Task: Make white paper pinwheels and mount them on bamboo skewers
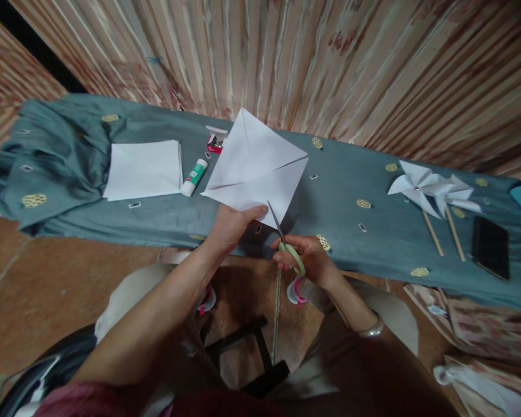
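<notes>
Paper [255, 153], white, smooth and square, with dark slits running in from its left and right corners, is held over the worktop [336, 188], one corner near the front edge. The left hand [232, 226] pinches it, thumb on top; the right hand [307, 253] curls round the pale-green handles of metal-bladed scissors [290, 249]. Pineapple-patterned cloth [252, 246] drapes the worktop; pointed-bladed pinwheels [415, 184] lie towards its right end.

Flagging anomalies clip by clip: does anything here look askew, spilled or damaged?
Mildly: the grey-green tablecloth is bunched into folds at its left end, while the rest lies flatter. The slits in the square white paper look like deliberate cuts; no spill shows.
</notes>
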A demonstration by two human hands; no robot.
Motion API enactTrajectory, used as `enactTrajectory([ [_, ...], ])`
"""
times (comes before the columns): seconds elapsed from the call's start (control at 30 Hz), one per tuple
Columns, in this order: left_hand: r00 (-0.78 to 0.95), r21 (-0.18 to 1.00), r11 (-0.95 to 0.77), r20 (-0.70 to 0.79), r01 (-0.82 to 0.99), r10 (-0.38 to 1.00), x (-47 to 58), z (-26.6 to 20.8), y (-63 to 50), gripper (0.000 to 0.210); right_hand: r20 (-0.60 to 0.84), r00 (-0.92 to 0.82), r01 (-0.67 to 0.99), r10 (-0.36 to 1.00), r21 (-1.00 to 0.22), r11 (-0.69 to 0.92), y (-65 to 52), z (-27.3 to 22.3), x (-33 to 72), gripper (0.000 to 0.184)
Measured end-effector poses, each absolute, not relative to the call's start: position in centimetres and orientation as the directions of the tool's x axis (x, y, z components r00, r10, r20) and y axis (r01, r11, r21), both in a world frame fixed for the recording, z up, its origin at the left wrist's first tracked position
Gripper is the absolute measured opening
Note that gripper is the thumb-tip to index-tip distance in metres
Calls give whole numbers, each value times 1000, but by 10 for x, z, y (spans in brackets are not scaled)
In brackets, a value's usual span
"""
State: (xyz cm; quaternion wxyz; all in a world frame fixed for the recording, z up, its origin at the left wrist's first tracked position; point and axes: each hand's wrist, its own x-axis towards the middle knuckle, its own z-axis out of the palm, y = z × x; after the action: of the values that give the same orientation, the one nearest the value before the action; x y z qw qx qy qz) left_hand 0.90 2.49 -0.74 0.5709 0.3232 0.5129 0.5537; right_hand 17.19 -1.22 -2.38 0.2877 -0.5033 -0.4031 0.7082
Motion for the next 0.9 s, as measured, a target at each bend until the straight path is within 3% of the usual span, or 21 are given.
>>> enactTrajectory([
  [0.9, -127, 915, 222, -278, -338, 952, 13, -6, 19, 22, -461, -319, 34, 828, -878, -477, -11, -25, 173, 44],
])
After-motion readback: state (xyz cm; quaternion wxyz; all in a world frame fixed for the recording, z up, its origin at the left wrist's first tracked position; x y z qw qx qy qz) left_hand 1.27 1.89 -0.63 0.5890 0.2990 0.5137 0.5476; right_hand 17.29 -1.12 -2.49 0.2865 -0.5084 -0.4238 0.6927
